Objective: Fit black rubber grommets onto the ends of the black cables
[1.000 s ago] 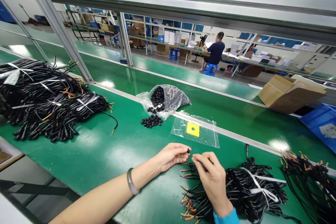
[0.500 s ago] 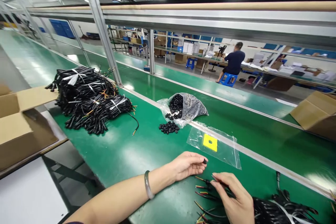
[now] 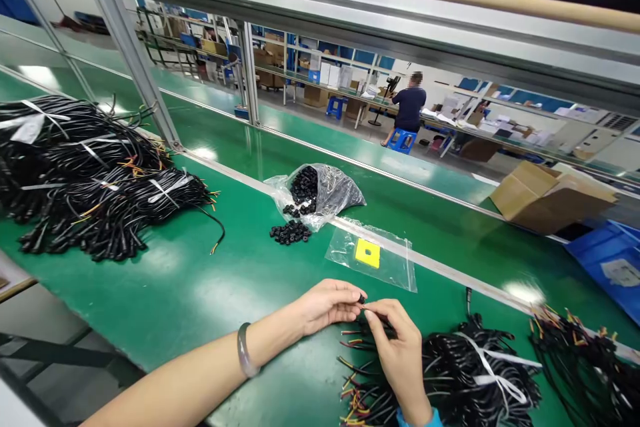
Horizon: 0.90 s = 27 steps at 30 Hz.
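Head view: left hand (image 3: 330, 307) low centre over the green table (image 3: 225, 300), thumb and fingers closed on a small black part (image 3: 361, 299); bangle (image 3: 246, 350) at that wrist. Right hand (image 3: 397, 333) just beside it, thumb and forefinger pinching a thin wire (image 3: 365, 307), its tip close against the black part; whether it has entered, cannot tell. Blue sleeve (image 3: 429, 419) at the lower edge. Under and right of the right hand, a bundle of black cables (image 3: 450, 363) bound with a white tie (image 3: 493, 357), bared coloured ends pointing left. Beyond the hands, a flat clear bag (image 3: 397, 272) with a yellow square (image 3: 362, 253); to its left, a heap of black parts (image 3: 290, 232) at the mouth of a plastic sack (image 3: 343, 192). Far left, a larger cable pile (image 3: 100, 177). Background: a person (image 3: 410, 110) seated on a blue stool (image 3: 401, 141).
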### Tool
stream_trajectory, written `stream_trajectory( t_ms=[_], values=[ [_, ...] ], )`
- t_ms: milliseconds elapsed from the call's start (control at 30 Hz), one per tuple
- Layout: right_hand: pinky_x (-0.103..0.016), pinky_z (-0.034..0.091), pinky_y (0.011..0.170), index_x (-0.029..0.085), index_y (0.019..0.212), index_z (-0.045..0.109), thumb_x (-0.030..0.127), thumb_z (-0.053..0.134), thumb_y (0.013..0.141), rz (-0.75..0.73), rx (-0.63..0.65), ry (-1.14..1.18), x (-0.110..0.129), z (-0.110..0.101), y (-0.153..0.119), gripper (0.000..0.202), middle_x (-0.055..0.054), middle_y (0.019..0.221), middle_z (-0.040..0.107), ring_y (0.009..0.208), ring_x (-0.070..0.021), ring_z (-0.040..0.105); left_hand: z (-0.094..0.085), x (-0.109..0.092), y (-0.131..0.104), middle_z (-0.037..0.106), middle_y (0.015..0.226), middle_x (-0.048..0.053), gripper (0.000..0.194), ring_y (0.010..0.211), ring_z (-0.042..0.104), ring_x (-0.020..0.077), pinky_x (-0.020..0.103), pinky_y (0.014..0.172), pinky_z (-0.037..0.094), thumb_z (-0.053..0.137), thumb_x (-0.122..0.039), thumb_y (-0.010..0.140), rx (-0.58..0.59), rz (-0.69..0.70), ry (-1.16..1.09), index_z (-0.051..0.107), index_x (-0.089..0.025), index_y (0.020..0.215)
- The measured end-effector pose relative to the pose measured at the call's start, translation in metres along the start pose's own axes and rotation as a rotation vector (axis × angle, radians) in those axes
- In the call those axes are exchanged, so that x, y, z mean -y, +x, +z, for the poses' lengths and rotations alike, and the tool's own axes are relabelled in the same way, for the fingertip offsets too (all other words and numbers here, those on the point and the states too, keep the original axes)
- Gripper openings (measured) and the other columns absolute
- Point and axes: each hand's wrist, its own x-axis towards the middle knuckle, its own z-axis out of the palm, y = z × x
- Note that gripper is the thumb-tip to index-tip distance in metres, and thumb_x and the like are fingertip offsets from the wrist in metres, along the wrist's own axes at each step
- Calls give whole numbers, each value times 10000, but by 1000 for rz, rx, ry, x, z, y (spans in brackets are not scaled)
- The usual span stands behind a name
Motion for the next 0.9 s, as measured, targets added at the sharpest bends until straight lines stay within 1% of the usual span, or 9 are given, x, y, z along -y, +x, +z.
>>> stream_trajectory(
  t_ms=[133, 267, 433, 533, 633, 767, 900],
  values=[
    [-228, 496, 642, 201, 815, 649, 277, 593, 859, 115, -26, 108, -3, 1, 0, 104, -25, 785, 622, 729, -138, 601, -1, 2, 1, 696, 663, 68, 201, 562, 648, 91, 153, 585, 543, 766, -178, 692, 9, -11, 35, 713, -50, 837],
    [-233, 501, 639, 191, 793, 651, 300, 611, 840, 152, -51, 177, -4, 0, 1, 125, -32, 771, 617, 727, -144, 602, -2, 2, 1, 703, 685, 74, 201, 566, 651, 93, 158, 584, 545, 771, -173, 682, 3, -22, 35, 715, -50, 831],
    [-252, 500, 629, 182, 792, 660, 324, 613, 836, 169, -42, 168, -3, 1, 1, 156, -48, 770, 621, 725, -158, 599, -1, 2, 0, 707, 693, 81, 218, 573, 659, 101, 165, 588, 549, 783, -179, 669, -2, -29, 26, 713, -49, 829],
    [-259, 497, 631, 181, 800, 671, 333, 605, 842, 177, -26, 137, -3, 1, 0, 171, -55, 775, 625, 727, -163, 594, 0, 1, 0, 706, 682, 77, 201, 572, 660, 101, 161, 588, 549, 779, -175, 673, 1, -25, 27, 713, -54, 820],
    [-252, 481, 606, 180, 808, 683, 339, 593, 851, 172, -38, 96, -2, 1, -1, 188, -55, 764, 621, 714, -160, 584, 0, 1, 0, 707, 687, 76, 187, 568, 657, 98, 163, 588, 551, 773, -168, 679, 7, -21, 27, 714, -56, 816],
    [-228, 424, 520, 179, 795, 697, 335, 595, 851, 134, -64, 41, 0, 0, 0, 194, -34, 706, 592, 623, -133, 543, 0, 0, -1, 707, 697, 77, 193, 569, 656, 96, 162, 589, 553, 771, -165, 680, 15, -18, 28, 714, -50, 823],
    [-215, 375, 457, 181, 766, 706, 332, 609, 839, 124, -61, 38, 0, 0, 1, 193, -19, 678, 566, 539, -104, 486, 1, 1, -2, 703, 675, 74, 192, 560, 653, 94, 161, 590, 550, 771, -165, 680, 8, -15, 29, 713, -48, 820]
  ],
)
